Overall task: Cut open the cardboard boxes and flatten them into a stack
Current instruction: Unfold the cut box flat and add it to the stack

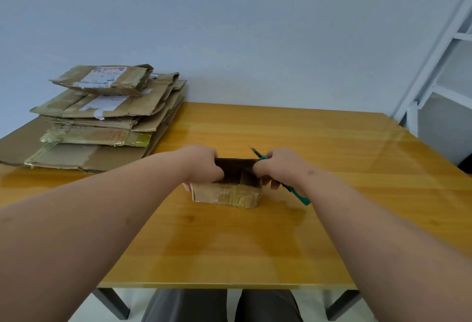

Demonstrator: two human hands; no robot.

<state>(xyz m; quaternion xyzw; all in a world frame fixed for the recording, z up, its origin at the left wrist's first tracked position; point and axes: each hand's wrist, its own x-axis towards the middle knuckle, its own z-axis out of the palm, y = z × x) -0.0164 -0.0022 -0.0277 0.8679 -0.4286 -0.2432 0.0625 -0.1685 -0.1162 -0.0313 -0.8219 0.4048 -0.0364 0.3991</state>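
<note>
Head cam: my left hand (204, 162) & right hand (277, 166) grip the small box (227, 192) mid-table (332, 148); right also holds green cutter (297, 194). Flattened stack (102, 117) left of box.

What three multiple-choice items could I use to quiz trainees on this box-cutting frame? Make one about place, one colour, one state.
1. Where is the stack of flattened cardboard?
A. far left of the table
B. near right corner
C. on the floor

2. What colour is the handle of the cutter?
A. red
B. green
C. yellow

3. How does the small box stand?
A. flattened
C. taped shut
B. open at the top

Answers: 1 A, it lies by the wall on the table; 2 B, green shows below the right hand; 3 B, the left hand and right hand grip its open rim.
</note>
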